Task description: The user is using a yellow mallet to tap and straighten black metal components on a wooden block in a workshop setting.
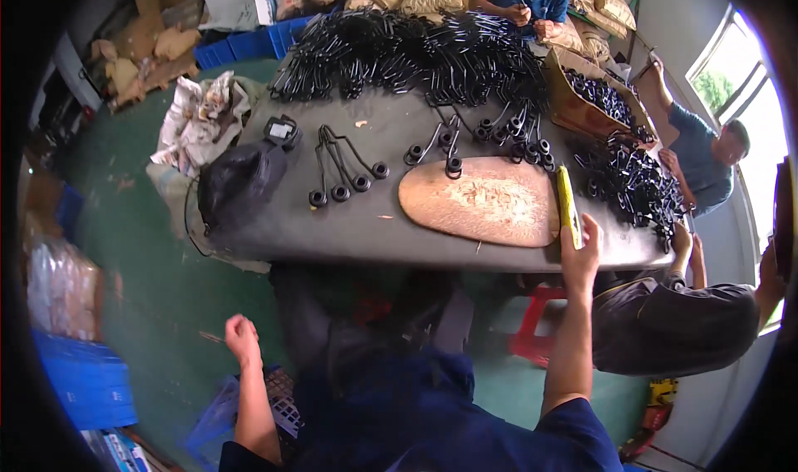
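Note:
My right hand (581,252) is at the table's front edge, fingers closed round the lower end of a long yellow-handled tool (567,199). What kind of tool it is I cannot tell. It stands at the right end of an oval wooden board (474,202) with a worn, pale middle. My left hand (243,339) is away from the table, over the floor at the left, curled into a loose fist with nothing visible in it. Beyond the board lie black bent-wire parts with round ends (449,143); a few more wire parts (341,168) lie left of it.
A large heap of black wire parts (399,52) covers the table's far side. At right are a cardboard box (565,110) of black pieces and a loose pile (644,185). A black bag (237,181) lies left. Other people work around the table; a red stool (532,331) stands below.

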{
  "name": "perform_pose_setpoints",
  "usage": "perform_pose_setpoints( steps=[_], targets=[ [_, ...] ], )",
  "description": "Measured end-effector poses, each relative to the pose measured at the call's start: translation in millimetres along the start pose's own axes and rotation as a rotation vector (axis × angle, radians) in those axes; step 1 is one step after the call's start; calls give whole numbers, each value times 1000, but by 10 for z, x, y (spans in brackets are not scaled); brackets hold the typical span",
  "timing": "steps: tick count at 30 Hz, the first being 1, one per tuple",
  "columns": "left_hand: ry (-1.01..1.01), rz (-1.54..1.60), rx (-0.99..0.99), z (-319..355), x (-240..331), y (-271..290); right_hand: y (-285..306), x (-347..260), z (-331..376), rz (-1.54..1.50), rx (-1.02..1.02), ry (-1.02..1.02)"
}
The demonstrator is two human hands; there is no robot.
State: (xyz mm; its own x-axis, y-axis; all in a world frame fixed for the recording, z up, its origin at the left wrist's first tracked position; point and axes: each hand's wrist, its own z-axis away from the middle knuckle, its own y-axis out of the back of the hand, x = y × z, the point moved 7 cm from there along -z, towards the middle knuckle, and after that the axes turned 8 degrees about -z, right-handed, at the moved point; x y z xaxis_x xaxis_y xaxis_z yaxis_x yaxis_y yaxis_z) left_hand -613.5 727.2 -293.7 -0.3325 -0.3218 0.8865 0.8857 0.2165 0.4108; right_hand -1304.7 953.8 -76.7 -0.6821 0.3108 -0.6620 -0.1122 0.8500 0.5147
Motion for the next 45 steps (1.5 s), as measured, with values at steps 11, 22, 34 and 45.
perform_pose_setpoints(
  steps=[11, 22, 34, 45],
  targets=[
    [-594, -103, -704, 759, 3916, -3898, -359, 784, -547, 42, -417, -377],
    [-255, -288, -693, 166, 3871, -5452, -629, 518, -496, 69, -537, -274],
    [-284, 308, -779, 401, 4265, -4600, -446, 364, -6, -1084, -189, -1170],
    [230, 1177, -743, -110, 4084, -4334, -856, -504, 1251, -1595, -309, -1317]
  ],
)
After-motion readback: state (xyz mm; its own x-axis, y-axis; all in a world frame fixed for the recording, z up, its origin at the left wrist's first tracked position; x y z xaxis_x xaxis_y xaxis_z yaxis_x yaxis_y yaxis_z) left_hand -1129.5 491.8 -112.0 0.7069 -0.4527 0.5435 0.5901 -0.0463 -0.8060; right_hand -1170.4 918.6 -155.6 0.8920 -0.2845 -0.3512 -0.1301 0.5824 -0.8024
